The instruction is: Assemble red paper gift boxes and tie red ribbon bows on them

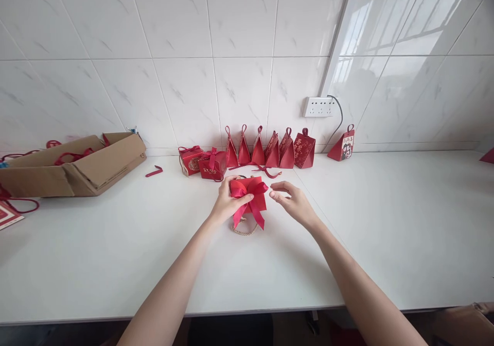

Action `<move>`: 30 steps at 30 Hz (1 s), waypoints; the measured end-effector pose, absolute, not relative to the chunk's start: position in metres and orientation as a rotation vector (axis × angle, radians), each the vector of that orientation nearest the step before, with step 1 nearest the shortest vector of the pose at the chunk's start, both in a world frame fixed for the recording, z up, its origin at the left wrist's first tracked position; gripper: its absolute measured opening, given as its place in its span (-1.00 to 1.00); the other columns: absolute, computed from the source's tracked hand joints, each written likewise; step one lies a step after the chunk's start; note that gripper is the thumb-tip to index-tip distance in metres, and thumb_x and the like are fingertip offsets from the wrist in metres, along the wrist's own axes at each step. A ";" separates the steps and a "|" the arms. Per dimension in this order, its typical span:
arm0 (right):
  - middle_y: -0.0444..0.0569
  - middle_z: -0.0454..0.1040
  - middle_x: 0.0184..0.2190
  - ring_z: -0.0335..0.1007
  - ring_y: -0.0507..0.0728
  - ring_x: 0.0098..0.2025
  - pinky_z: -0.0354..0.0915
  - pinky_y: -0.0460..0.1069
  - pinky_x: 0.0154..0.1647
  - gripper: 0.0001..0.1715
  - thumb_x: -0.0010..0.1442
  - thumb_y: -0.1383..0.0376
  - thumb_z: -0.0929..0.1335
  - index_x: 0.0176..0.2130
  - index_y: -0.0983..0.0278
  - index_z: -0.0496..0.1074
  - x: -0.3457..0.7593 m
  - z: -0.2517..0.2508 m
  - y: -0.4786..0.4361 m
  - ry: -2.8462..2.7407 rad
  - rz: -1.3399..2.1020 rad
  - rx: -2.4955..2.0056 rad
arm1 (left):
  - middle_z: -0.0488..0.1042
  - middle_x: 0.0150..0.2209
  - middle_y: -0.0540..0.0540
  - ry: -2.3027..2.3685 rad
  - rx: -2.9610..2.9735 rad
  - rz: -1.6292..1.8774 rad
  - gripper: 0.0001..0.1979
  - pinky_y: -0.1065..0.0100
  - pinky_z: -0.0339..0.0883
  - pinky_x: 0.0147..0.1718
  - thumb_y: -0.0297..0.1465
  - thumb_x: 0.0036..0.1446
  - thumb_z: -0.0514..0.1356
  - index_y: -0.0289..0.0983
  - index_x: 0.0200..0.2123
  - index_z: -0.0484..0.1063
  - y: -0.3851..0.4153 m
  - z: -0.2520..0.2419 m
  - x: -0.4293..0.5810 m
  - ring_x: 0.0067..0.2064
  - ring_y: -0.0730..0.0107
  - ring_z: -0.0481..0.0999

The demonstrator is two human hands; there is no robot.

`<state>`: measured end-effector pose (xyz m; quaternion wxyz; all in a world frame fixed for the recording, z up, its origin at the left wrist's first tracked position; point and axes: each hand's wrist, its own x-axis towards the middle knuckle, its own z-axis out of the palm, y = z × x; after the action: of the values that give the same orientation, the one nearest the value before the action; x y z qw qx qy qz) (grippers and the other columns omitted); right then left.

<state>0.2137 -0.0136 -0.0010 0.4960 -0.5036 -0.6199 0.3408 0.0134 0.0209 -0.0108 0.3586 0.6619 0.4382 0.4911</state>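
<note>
A red gift box (pixel 261 203) with a large crimson ribbon bow (pixel 258 190) on top sits mid-table. My left hand (pixel 230 198) grips its left side, the thumb pressing on the bow's knot. A twisted gold cord handle (pixel 245 232) loops out toward me from under the bow's tails. Just right of the bow, my right hand (pixel 292 202) hovers with thumb and fingers apart, holding nothing. Its fingertips are close to the bow's right loop, with a small gap between.
Several red triangular boxes (pixel 273 153) line the wall behind, with two ribboned boxes (pixel 212 166) to their left. A loose ribbon (pixel 272 173) lies before them. An open cardboard carton (pixel 110 168) with red items stands left; one triangular box (pixel 341 145) stands right, below a power strip (pixel 319 107).
</note>
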 end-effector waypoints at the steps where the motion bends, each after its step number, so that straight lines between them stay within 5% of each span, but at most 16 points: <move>1: 0.04 0.43 -0.08 0.33 0.24 0.02 0.34 0.11 -0.08 -0.48 -0.07 -0.09 0.43 -0.23 0.20 0.43 0.209 -0.003 -0.013 -1.464 0.808 -1.142 | 0.37 -0.05 -0.14 1.122 1.691 1.243 -0.44 0.10 0.36 -0.06 -0.23 -0.14 0.35 -0.17 -0.08 0.20 0.019 -0.010 0.015 -0.02 0.17 0.42; 6: 0.06 0.32 0.08 0.35 0.20 0.03 0.36 0.09 -0.05 -0.57 0.01 -0.06 0.39 -0.44 0.24 0.37 0.190 -0.016 -0.013 -1.395 0.894 -0.981 | 0.28 0.05 -0.16 1.124 1.700 1.217 -0.42 0.06 0.22 0.08 -0.26 -0.16 0.36 -0.17 -0.07 0.19 0.016 -0.010 0.023 0.12 0.10 0.29; 14: 0.07 0.43 0.03 0.44 0.21 -0.14 0.37 0.08 -0.15 -0.50 -0.07 -0.05 0.44 -0.57 0.29 0.30 0.194 -0.015 -0.009 -1.225 1.081 -0.965 | 0.15 0.17 -0.22 1.223 1.736 1.351 -0.40 0.11 0.16 0.09 -0.07 0.02 0.15 -0.20 0.07 0.09 0.013 -0.017 0.015 0.21 0.12 0.17; 17: 0.08 0.42 0.03 0.46 0.19 -0.21 0.38 0.03 -0.30 -0.50 -0.08 -0.06 0.45 -0.56 0.29 0.30 0.193 -0.015 -0.011 -1.189 1.078 -0.995 | 0.35 -0.18 -0.13 1.456 1.863 1.425 -0.54 0.24 0.28 -0.19 -0.02 -0.07 0.18 -0.23 -0.24 0.22 0.007 -0.013 0.006 -0.10 0.20 0.38; 20: 0.07 0.47 -0.02 0.47 0.18 -0.20 0.39 0.01 -0.30 -0.54 -0.06 -0.05 0.44 -0.51 0.28 0.34 0.190 -0.013 -0.013 -1.180 1.059 -1.018 | 0.12 -0.59 0.07 1.547 1.955 1.215 -0.55 0.37 0.13 -0.49 -0.03 -0.05 0.15 -0.22 -0.59 0.04 -0.001 -0.005 0.002 -0.51 0.44 0.22; 30: 0.05 0.49 -0.07 0.48 0.14 -0.26 0.41 0.03 -0.27 -0.50 -0.08 -0.04 0.45 -0.56 0.29 0.27 0.194 -0.011 -0.014 -1.154 1.068 -1.026 | 0.14 -0.62 0.08 1.374 2.200 1.422 -0.71 0.45 0.08 -0.55 -0.21 0.18 -0.06 -0.21 -0.53 0.05 0.003 -0.016 0.010 -0.59 0.50 0.12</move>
<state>0.1938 -0.0143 -0.0106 0.5907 -0.4410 -0.4957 0.4591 0.0095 0.0028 -0.0161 0.0918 0.7405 0.4627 0.4786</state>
